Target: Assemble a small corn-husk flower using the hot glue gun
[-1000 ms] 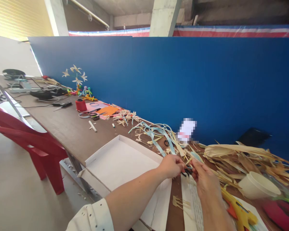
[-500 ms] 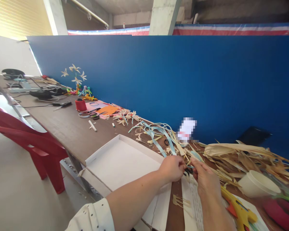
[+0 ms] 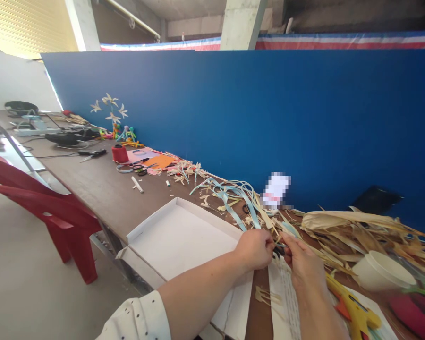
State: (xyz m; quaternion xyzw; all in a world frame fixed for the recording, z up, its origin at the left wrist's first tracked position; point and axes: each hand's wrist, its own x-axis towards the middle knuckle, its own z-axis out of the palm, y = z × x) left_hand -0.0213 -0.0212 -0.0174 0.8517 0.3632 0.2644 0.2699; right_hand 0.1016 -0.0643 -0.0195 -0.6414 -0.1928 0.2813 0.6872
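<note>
My left hand (image 3: 257,248) is closed, its fingers pinched together above the edge of a white cardboard tray (image 3: 184,226). Close by on the right, my right hand (image 3: 302,259) also pinches, thumb against fingers. A thin yellowish strip (image 3: 278,239) runs between the two sets of fingertips; its ends are hidden by the fingers. Just behind the hands lie light blue ribbon-like strips (image 3: 230,205) and dried husk scraps. Something dark, partly covered, lies beneath the fingertips. Below the hands is a small pale husk piece with thin prongs (image 3: 267,296).
A yellow glue gun (image 3: 357,307) and a cream cup (image 3: 384,271) stand right of my right arm, before a heap of dried husks (image 3: 354,222). Scissors (image 3: 140,169), a red thread spool (image 3: 119,154) and husk flowers lie farther left. A blue partition (image 3: 205,104) backs the table.
Both hands stay in nearly the same place, with slight finger movement. A bluish end seen between the fingertips earlier no longer shows. The view has shifted slightly.
</note>
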